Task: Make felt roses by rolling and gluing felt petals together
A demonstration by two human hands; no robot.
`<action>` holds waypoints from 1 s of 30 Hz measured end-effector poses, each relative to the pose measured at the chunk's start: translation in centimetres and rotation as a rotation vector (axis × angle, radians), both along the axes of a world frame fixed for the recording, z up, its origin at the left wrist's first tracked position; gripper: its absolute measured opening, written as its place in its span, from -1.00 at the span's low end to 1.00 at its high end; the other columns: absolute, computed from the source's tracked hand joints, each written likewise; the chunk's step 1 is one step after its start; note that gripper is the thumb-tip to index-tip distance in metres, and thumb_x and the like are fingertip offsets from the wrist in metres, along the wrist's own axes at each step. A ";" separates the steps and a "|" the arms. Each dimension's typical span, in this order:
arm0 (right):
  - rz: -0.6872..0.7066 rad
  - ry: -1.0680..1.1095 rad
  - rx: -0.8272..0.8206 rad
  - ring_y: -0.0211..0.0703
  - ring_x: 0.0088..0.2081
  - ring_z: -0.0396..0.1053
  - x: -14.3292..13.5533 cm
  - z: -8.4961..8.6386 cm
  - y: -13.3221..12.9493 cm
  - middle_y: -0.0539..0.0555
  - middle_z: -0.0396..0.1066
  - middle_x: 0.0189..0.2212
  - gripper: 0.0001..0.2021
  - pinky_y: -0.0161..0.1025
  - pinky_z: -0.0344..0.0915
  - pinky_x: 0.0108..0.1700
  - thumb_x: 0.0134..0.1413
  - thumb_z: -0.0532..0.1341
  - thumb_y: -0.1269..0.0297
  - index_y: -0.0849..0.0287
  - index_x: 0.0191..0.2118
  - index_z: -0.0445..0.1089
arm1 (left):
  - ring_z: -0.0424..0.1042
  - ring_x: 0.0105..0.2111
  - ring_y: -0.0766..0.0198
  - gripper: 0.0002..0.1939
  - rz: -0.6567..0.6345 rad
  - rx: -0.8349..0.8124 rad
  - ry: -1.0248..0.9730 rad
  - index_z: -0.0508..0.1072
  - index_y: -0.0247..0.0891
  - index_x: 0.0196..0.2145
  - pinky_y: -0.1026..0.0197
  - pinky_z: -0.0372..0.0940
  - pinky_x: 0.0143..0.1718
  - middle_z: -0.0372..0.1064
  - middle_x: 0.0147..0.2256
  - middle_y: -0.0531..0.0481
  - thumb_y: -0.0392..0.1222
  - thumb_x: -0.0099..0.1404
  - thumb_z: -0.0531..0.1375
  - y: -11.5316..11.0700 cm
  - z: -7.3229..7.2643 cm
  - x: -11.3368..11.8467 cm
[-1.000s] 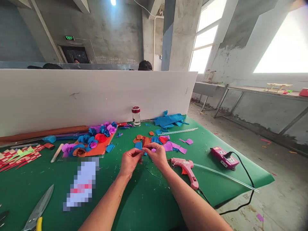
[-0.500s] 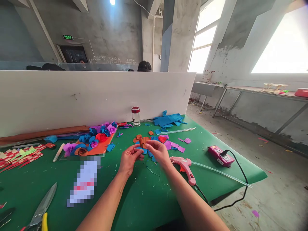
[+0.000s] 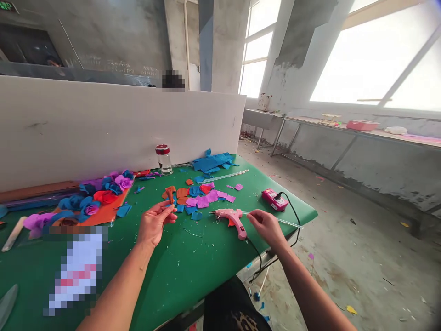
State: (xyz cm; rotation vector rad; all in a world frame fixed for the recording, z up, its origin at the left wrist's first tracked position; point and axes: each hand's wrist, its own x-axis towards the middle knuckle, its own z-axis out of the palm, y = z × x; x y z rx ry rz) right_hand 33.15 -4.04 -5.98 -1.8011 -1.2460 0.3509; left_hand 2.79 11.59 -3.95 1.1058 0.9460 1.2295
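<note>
My left hand [image 3: 155, 223] pinches a small rolled brown paper piece [image 3: 170, 196] upright above the green table. At the right, my right hand [image 3: 267, 225] is beside the pink glue gun [image 3: 232, 218], its fingers bent together at the clear glue stick behind the gun; whether they grip it is hard to tell. The glue gun lies on the table with its nozzle toward the left. Purple paper pieces [image 3: 202, 201], with brown, blue and red ones, lie scattered between the hands and the white board.
Paper flowers [image 3: 90, 202] lie at the left. A red-lidded jar [image 3: 164, 160] and blue paper [image 3: 213, 162] stand or lie near the white board [image 3: 120, 124]. A pink power box [image 3: 274, 200] with a black cord sits right, near the edge of the green table [image 3: 193, 276].
My right hand has left the brown paper piece and moved right, past the glue gun. My left hand still holds the piece. The view has turned right.
</note>
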 end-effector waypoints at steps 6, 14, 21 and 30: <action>0.030 -0.142 -0.313 -0.19 -0.52 0.33 -2.5 0.4 0.7 -0.03 0.47 -0.61 -0.72 -0.32 0.04 -0.51 0.02 0.19 0.03 0.10 -0.54 0.33 | 0.27 -0.66 0.44 -0.54 -0.007 0.037 0.032 0.60 -0.33 -0.28 0.36 0.13 -0.63 0.49 -0.54 -0.03 -0.10 -0.18 0.48 -0.1 -0.1 -0.3; -0.007 -0.006 -0.164 -0.16 -0.57 0.33 -1.8 -1.5 1.4 0.00 0.43 -0.65 -0.67 -0.29 0.13 -0.50 0.05 0.11 -0.02 0.11 -0.54 0.31 | 0.28 -0.62 0.41 -0.64 -0.100 0.029 -0.074 0.58 -0.31 -0.30 0.34 0.11 -0.59 0.48 -0.54 -0.03 -0.14 -0.10 0.44 -0.5 -0.1 -0.8; -0.009 -0.215 -0.216 -0.16 -0.53 0.32 -2.5 -1.3 1.5 0.03 0.43 -0.59 -0.63 -0.29 0.06 -0.51 0.04 0.13 -0.08 0.10 -0.56 0.27 | 0.28 -0.62 0.42 -0.64 -0.105 0.016 -0.088 0.57 -0.30 -0.32 0.35 0.11 -0.60 0.47 -0.53 -0.02 -0.15 -0.12 0.45 -0.2 -0.1 -0.6; -0.008 -0.083 -0.320 -0.20 -0.61 0.29 -3.1 -0.7 2.0 0.00 0.39 -0.72 -0.66 -0.33 0.04 -0.57 -0.02 0.19 0.02 0.12 -0.63 0.26 | 0.27 -0.63 0.41 -0.62 -0.109 0.030 -0.059 0.57 -0.30 -0.30 0.33 0.11 -0.61 0.46 -0.53 -0.02 -0.12 -0.11 0.45 -0.1 -0.1 -0.8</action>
